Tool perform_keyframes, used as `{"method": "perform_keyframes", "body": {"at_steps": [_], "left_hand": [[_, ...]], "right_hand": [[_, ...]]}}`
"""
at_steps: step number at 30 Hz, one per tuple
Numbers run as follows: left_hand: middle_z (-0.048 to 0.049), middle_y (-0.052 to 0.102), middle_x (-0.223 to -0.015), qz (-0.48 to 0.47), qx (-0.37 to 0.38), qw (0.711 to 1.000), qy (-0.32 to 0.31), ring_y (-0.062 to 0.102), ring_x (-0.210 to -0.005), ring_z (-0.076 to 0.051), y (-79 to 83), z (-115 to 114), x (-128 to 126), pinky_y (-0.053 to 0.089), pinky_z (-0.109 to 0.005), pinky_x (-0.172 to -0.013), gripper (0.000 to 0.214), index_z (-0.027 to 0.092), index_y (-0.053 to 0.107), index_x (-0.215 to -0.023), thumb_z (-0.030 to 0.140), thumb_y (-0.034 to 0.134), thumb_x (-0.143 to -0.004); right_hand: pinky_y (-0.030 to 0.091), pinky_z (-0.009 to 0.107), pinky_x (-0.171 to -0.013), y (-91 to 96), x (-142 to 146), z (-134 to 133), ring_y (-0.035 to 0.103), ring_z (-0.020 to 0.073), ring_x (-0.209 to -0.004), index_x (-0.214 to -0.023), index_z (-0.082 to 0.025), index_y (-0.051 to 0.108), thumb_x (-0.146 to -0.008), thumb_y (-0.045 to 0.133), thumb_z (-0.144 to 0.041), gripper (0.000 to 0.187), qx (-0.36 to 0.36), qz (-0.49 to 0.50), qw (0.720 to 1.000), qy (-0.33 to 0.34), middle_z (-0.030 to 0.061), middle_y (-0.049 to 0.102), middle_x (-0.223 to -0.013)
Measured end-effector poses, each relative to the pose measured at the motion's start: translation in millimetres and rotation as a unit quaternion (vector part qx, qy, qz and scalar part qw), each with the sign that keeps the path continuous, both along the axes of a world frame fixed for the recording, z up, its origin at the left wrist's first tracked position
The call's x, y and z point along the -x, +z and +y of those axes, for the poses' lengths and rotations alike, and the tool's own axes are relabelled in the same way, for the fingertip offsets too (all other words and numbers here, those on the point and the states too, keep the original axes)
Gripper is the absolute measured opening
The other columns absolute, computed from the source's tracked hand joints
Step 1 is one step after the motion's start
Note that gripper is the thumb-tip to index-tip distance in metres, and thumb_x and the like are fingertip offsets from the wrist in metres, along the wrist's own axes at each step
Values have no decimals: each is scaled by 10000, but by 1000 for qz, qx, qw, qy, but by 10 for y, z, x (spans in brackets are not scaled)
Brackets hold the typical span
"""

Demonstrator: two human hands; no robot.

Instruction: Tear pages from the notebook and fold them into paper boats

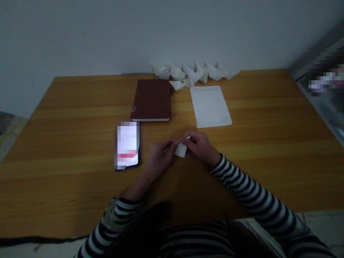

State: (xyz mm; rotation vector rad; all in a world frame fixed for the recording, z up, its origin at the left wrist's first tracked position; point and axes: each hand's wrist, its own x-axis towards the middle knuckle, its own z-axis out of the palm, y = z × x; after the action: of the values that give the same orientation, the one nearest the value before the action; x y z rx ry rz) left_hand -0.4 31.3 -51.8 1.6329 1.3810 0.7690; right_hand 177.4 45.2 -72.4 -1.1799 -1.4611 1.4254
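Between my two hands is a small folded piece of white paper (181, 150), held above the wooden table near its middle. My left hand (160, 157) pinches its left side, with thumb and fingertips closed. From the right, my right hand (200, 145) grips the upper right part of the paper between thumb and fingers. The fingertips of both hands nearly meet at the top of the paper and cover part of its folds.
A phone (128, 143) with a lit, blurred screen lies left of my hands. Beyond are a dark red notebook (152, 100) and a lined sheet of paper (211, 106). Several folded paper boats (192, 74) line the table's (268, 143) back edge by the wall.
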Motion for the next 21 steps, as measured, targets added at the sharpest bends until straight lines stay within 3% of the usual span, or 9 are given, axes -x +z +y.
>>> {"method": "perform_keyframes", "body": {"at_steps": [3,6,9,11,14,17,19,21], "left_hand": [[-24,700,-628,-102,100,989,-32,609,-543,-138,-8,34,12,482,-234,-533,306,137,766,-935,375,574,-926],[-74,777,-977,-211,178,957,-83,714,-825,-187,16,82,68,578,-273,-705,307,157,746,-1105,340,638,-884],[-88,719,-1237,-256,227,934,-103,718,-987,-215,47,109,136,598,-325,-817,395,194,686,-1239,315,673,-863],[-110,723,-1226,-261,251,927,-101,739,-947,-211,48,114,167,603,-335,-818,482,185,609,-1338,314,666,-877],[-123,787,-965,-258,274,922,-93,766,-805,-213,10,113,179,612,-327,-737,591,142,468,-1451,369,612,-924],[-76,765,-744,-246,258,930,-90,740,-639,-178,-37,110,147,585,-258,-598,484,123,585,-1298,434,601,-927],[-54,740,-692,-236,254,931,-112,692,-542,-135,-59,103,106,539,-209,-510,363,120,677,-1060,443,646,-897],[-53,734,-690,-244,266,925,-120,687,-545,-128,-80,94,58,539,-205,-515,323,119,687,-941,436,664,-885]], "right_hand": [[375,250,-418,-12,-45,19,512,125,-424,-662,-231,526,-924,495,-611,463,-31,-32,999,-17,-34,545,-503],[347,258,-436,-31,-92,50,474,122,-454,-592,-229,475,-940,442,-637,538,-86,-85,992,-41,-26,499,-501],[340,255,-441,-31,-111,55,467,120,-454,-595,-228,472,-957,411,-636,549,-101,-107,988,-42,-27,500,-491],[346,251,-436,-29,-107,39,484,118,-433,-600,-228,483,-970,410,-612,538,-95,-112,988,-39,-30,513,-468],[363,249,-423,-44,-85,9,508,120,-398,-609,-226,507,-974,436,-582,515,-62,-98,992,-44,-29,540,-447],[367,247,-417,-72,-46,-11,508,119,-404,-639,-218,559,-945,511,-568,468,-42,-65,995,-62,-31,548,-468],[385,249,-436,-82,-16,-21,531,124,-455,-713,-206,625,-913,574,-551,402,-41,-37,995,-86,-19,588,-541],[418,252,-472,-78,10,-29,564,133,-523,-822,-200,669,-890,618,-523,334,-43,-8,992,-119,-4,632,-631]]}}
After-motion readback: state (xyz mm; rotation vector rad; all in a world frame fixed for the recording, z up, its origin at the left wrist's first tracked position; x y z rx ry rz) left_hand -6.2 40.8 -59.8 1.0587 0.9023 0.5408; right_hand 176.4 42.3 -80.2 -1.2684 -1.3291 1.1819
